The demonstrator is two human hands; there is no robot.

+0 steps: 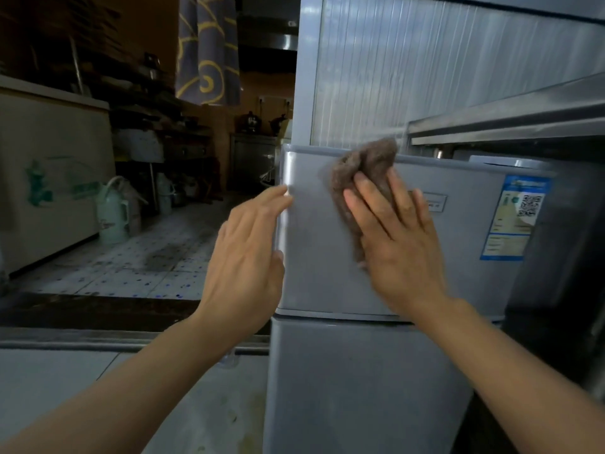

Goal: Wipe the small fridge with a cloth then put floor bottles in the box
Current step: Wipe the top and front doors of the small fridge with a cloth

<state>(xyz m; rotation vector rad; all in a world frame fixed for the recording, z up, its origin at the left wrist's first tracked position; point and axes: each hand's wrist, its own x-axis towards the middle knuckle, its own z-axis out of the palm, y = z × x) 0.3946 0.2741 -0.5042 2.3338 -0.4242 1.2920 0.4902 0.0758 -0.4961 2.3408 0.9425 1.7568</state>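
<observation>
The small grey fridge fills the middle and right, with an upper door and a lower door. A crumpled brown cloth lies against the upper door near its top edge. My right hand presses the cloth flat to the door with straight fingers. My left hand rests its straight fingers on the upper door's left edge. No box is in view.
A pale green jug and another bottle stand on the tiled floor at the back left, beside a white chest freezer. A blue label is stuck on the door's right side. A patterned curtain hangs above.
</observation>
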